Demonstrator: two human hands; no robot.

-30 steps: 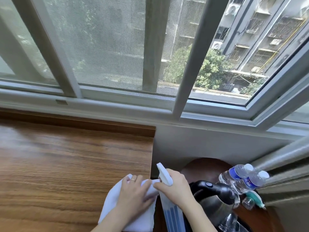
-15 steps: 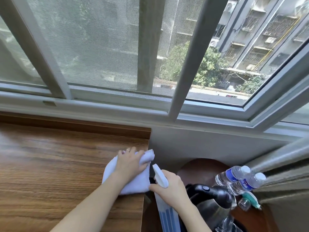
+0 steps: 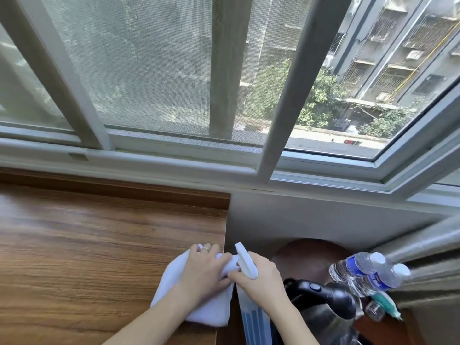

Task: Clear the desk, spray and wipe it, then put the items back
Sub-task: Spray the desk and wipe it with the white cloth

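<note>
My left hand [image 3: 204, 271] lies flat on a white cloth [image 3: 174, 282] and presses it onto the wooden desk [image 3: 87, 245] at the desk's right edge. A ring shows on one finger. Just right of the desk, my right hand [image 3: 261, 277] grips a white spray bottle [image 3: 245, 261] with a blue-striped label. The bottle's nozzle points away from me, and its lower part runs out of the view at the bottom.
A round brown side table [image 3: 311, 255] at the right holds a black-handled steel kettle [image 3: 323, 297], two water bottles [image 3: 368, 272] and a small glass. A window with a sill [image 3: 149, 165] runs behind the desk. A curtain [image 3: 423, 247] hangs at far right.
My left hand has drawn the cloth back toward me along the desk's right edge, after pushing it away. The right hand with the spray bottle stays beside it.
</note>
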